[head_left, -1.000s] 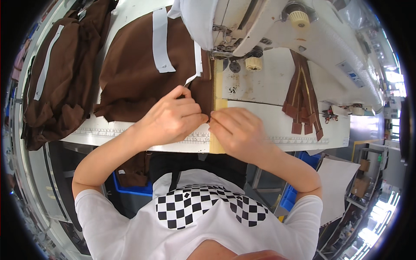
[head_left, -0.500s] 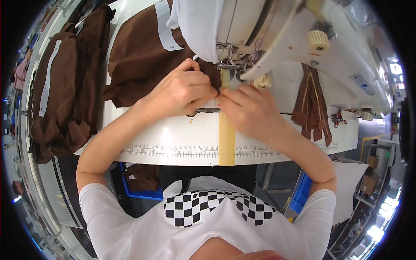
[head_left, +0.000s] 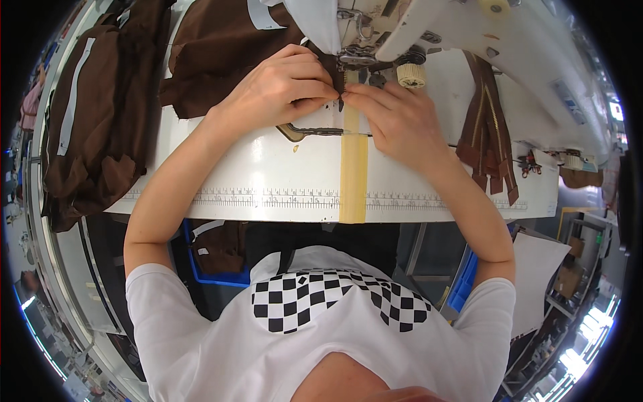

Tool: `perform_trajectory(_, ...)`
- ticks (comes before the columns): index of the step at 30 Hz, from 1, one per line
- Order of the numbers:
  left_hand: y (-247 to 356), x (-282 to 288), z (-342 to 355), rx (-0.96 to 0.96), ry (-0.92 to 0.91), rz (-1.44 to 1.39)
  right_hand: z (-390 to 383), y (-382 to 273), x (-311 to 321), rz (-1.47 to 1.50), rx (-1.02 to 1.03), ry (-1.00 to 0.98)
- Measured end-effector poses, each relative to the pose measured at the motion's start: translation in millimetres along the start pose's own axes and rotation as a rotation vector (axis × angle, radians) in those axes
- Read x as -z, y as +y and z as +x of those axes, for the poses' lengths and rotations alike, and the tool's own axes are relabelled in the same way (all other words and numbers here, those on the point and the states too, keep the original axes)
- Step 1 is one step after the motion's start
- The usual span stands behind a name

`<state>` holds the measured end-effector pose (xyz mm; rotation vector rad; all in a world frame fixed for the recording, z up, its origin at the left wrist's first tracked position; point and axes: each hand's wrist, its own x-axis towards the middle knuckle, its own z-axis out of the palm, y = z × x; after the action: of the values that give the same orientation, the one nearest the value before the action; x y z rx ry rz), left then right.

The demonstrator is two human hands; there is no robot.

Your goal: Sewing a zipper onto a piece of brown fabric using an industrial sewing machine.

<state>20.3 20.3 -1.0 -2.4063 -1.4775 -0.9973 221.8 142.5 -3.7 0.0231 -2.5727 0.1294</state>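
Observation:
Just in front of the sewing machine's presser foot (head_left: 358, 59), a narrow brown zipper (head_left: 342, 86) with metal teeth runs toward me. My left hand (head_left: 284, 87) pinches its left side between thumb and fingers. From the right, the fingertips of my right hand (head_left: 398, 117) press together on the zipper's near end, almost touching the left ones. Beyond my left hand lies a brown fabric piece (head_left: 214, 60) with a pale strip (head_left: 264, 15) on it. White cloth (head_left: 315, 23) hangs beside the needle area. The stitching point itself is partly hidden by the machine.
Yellow tape (head_left: 353, 177) crosses the white table (head_left: 268, 167) and its printed ruler (head_left: 288, 199). More brown zippers (head_left: 485, 127) lie at right. A stack of brown fabric (head_left: 100, 114) fills the left side. Below the table edge, a blue bin (head_left: 224, 276) holds brown cloth.
Both hands have moved slightly away from me in the picture, as the whole view shifted. The fingertips now sit closer together, and the zipper's end shows between them.

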Motion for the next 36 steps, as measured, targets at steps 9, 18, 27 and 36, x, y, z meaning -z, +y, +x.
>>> perform_trajectory(9,-8,-4,-3,-0.063,0.023,-0.05,-2,-9,1,-0.154,0.038,0.005)
perform_trajectory(18,-17,3,0,-0.085,-0.052,-0.021,1,-3,-7,-0.05,-0.091,0.065)
perform_trajectory(27,-9,3,3,0.154,-0.049,-0.104,-4,20,-9,1.032,-0.561,0.122)
perform_trajectory(36,-14,-5,4,0.016,-0.022,0.029,5,6,-11,-0.074,-0.019,0.097)
